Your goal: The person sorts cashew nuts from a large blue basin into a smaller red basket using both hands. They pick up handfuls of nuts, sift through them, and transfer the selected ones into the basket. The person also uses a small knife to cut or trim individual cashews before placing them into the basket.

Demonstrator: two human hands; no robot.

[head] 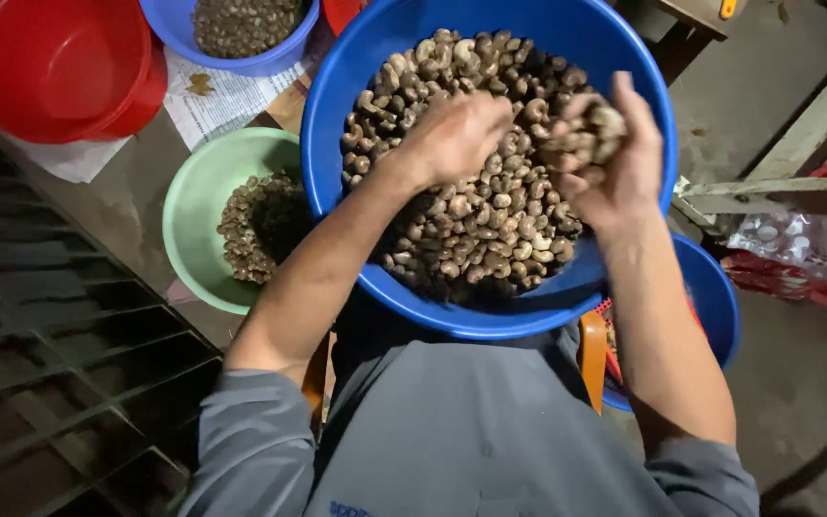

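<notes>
A big blue basin [375,57] rests on my lap, heaped with brown and pale cashew nuts [480,230]. My left hand [452,139] is pressed palm-down into the pile, fingers curled among the nuts. My right hand [610,158] is raised a little above the heap at the basin's right side, cupped around a handful of nuts.
A pale green bowl [193,206] with some nuts sits on the floor at left. Behind it are a red tub [59,67] and a smaller blue bowl [270,62] of nuts on newspaper. Another blue basin [715,297] lies under my right arm. Dark slatted racks stand at lower left.
</notes>
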